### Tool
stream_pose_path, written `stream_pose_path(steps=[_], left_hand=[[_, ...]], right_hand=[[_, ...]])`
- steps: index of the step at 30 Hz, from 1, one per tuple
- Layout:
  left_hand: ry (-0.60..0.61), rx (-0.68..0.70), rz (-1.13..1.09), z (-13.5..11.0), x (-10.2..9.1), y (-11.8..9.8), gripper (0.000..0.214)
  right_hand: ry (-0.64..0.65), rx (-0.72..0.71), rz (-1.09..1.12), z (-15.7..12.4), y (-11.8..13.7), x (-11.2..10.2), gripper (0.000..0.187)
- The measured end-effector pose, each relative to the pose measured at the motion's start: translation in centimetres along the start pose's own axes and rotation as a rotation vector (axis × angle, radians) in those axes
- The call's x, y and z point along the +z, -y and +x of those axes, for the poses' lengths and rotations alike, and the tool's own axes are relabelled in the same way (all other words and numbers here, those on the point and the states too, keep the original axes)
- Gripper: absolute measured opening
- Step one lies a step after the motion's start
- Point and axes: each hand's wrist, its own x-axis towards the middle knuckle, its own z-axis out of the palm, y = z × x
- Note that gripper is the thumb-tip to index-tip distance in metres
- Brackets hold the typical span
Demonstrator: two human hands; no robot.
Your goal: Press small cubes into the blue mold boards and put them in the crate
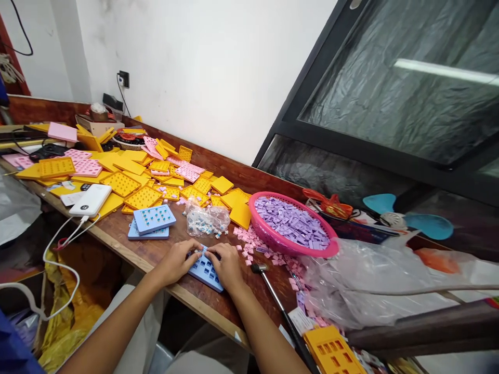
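Observation:
A light-blue plastic board (207,274) with rows of square holes lies on the wooden table in front of me. My left hand (180,259) grips its left far side, fingers bent and thumb at the far edge. On the other side my right hand (226,264) is closed on it, its thumb close to the left one. Any small part between the thumbs is hidden. Beyond the hands sits a clear plastic bag (206,215) of small blue-and-white pieces. Two more blue boards (155,218) are stacked to the left, the top one set with small teal pieces.
A pink basket (255,221) full of purple tiles stands at right, with pink tiles (249,241) scattered beside it. A hammer (273,291) lies right of my right arm. Yellow boards (142,197) pile up behind. A cabled white power bank (91,200) rests at left.

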Motion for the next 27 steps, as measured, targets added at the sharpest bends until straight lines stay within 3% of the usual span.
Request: stream_pose_path(steps=[5,13,20,27], left_hand=[[0.003,-0.015,0.051,-0.3,0.6,0.3,0.022],[0.006,-0.013,0.135,0.2,0.5,0.8,0.015],[0.051,-0.052,0.225,0.9,0.7,1.6,0.004],[0.240,-0.036,0.422,2.4,-0.6,0.4,0.015]], right_hand=[[-0.011,0.029,-0.016,-0.1,0.4,0.1,0.010],[-0.049,0.123,0.346,0.1,-0.3,1.1,0.017],[-0.041,0.103,0.134,0.0,0.6,1.0,0.019],[0.033,0.001,-0.042,0.2,0.8,0.4,0.016]])
